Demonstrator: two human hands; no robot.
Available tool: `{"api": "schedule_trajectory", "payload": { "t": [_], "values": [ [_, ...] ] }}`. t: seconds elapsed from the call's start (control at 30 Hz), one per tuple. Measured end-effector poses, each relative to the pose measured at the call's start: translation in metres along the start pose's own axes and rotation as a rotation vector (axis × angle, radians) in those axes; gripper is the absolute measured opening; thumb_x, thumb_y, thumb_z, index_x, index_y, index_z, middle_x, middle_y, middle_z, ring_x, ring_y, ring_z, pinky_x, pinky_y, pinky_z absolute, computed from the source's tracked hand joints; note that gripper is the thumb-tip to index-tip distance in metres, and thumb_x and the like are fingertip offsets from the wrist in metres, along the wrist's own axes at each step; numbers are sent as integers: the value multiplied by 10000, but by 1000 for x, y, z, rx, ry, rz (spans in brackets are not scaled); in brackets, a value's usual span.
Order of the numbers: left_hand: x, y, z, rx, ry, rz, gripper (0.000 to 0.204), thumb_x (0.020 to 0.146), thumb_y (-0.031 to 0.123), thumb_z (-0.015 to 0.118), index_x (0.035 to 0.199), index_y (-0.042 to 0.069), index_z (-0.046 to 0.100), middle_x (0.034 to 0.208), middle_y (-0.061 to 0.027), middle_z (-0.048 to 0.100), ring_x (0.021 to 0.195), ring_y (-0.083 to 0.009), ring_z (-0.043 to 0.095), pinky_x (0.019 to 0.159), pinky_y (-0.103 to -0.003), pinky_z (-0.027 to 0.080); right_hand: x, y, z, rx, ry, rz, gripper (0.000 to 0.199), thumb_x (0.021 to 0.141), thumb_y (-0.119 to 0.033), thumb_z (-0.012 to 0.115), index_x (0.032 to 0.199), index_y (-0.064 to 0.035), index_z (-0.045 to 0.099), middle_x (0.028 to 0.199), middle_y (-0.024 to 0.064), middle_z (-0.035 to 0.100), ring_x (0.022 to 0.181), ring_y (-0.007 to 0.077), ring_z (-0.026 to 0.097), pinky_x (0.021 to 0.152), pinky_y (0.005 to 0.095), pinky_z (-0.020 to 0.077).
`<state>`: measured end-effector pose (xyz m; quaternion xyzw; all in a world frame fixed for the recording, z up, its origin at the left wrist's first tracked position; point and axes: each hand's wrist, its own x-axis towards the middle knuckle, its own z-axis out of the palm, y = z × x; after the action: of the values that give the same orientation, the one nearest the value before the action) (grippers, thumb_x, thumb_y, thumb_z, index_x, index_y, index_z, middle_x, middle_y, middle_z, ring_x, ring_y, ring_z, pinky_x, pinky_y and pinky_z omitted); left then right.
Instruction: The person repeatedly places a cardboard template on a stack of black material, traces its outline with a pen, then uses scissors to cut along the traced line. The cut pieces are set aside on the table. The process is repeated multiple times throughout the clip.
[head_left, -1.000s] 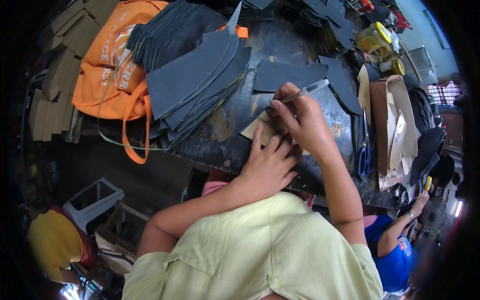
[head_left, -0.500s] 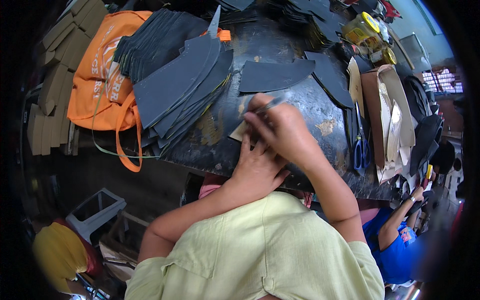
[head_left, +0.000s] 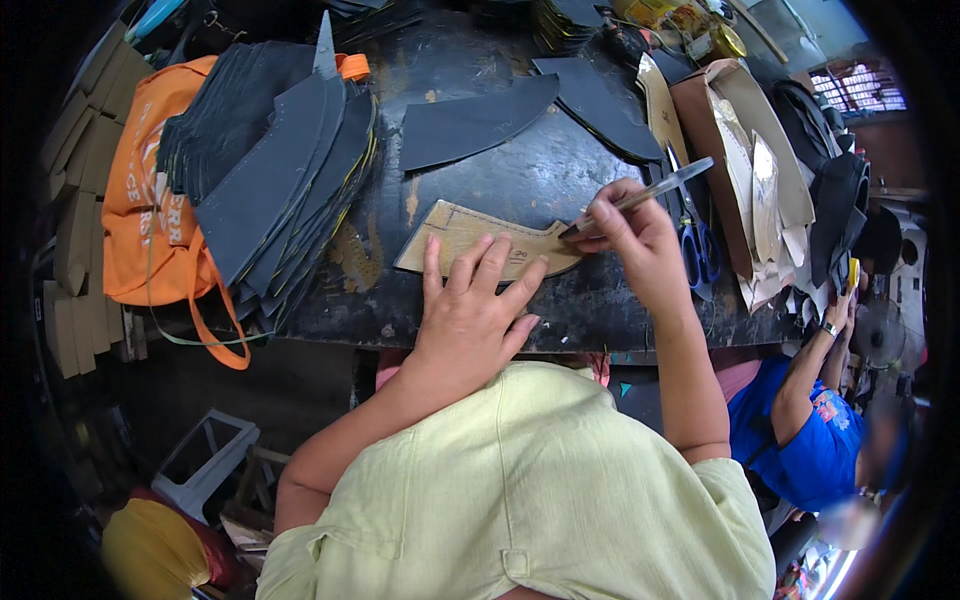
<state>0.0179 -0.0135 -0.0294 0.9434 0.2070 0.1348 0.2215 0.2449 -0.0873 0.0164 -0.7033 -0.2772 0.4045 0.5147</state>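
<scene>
My left hand point(head_left: 470, 300) lies flat with spread fingers on a tan cardboard pattern point(head_left: 440, 232) that bears pen marks. A dark edge shows along the pattern's rim; I cannot tell what lies beneath it. In my right hand point(head_left: 640, 240) a slim pen point(head_left: 660, 186) is pinched, its tip down at the pattern's right end. Beyond the pattern rests a single curved dark piece point(head_left: 480, 122). To its right lies a small stack of similar pieces point(head_left: 600, 108).
Stacked dark cut pieces point(head_left: 270, 200) overlap an orange bag point(head_left: 130, 220) at the left. Blue-handled scissors point(head_left: 698, 255) lie right of my right hand, beside a brown box of card pieces point(head_left: 700, 110). A person in blue point(head_left: 800, 420) sits at the right.
My right hand with the pen has moved right, from over my left hand to the pattern's right end. More of the pattern shows now, and the view has shifted.
</scene>
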Motion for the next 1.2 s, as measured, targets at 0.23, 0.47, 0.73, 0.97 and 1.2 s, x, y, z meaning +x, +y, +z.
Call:
{"api": "schedule_trajectory", "payload": {
  "t": [0.23,0.47,0.73,0.97,1.2],
  "values": [
    [1,2,-5,20,-24,-1,641,918,374,801,1526,276,622,1537,-159,467,1477,-360,399,1254,-725,173,-2,26,2,-214,46,-291,121,1056,-87,697,1026,22,653,949,73,713,887,145,716,788,312,567],
    [2,2,-5,19,0,3,601,921,379,795,1488,252,641,1515,-148,484,1450,-333,428,1247,-726,194,4,20,7,-366,2,-412,130,1016,-50,723,986,21,619,921,138,700,790,251,735,729,365,566],
    [0,2,-4,5,23,1,598,917,375,797,1481,242,646,1508,-148,496,1450,-330,436,1246,-721,203,5,20,4,-650,-96,-692,168,1096,-154,663,1053,2,619,952,68,720,882,157,760,775,306,604],
    [-1,0,-1,-6,25,-5,614,911,375,804,1491,252,648,1515,-148,486,1458,-336,432,1250,-714,192,4,21,12,-342,-41,-467,131,1030,-67,710,1005,34,631,887,151,695,841,245,771,744,345,593],
    [-1,0,1,6,23,2,616,910,378,802,1492,251,645,1518,-146,486,1463,-331,430,1248,-716,190,2,19,12,-475,-56,-515,113,1021,-53,719,1000,42,660,868,137,716,774,255,772,718,346,585]
  ]
}}
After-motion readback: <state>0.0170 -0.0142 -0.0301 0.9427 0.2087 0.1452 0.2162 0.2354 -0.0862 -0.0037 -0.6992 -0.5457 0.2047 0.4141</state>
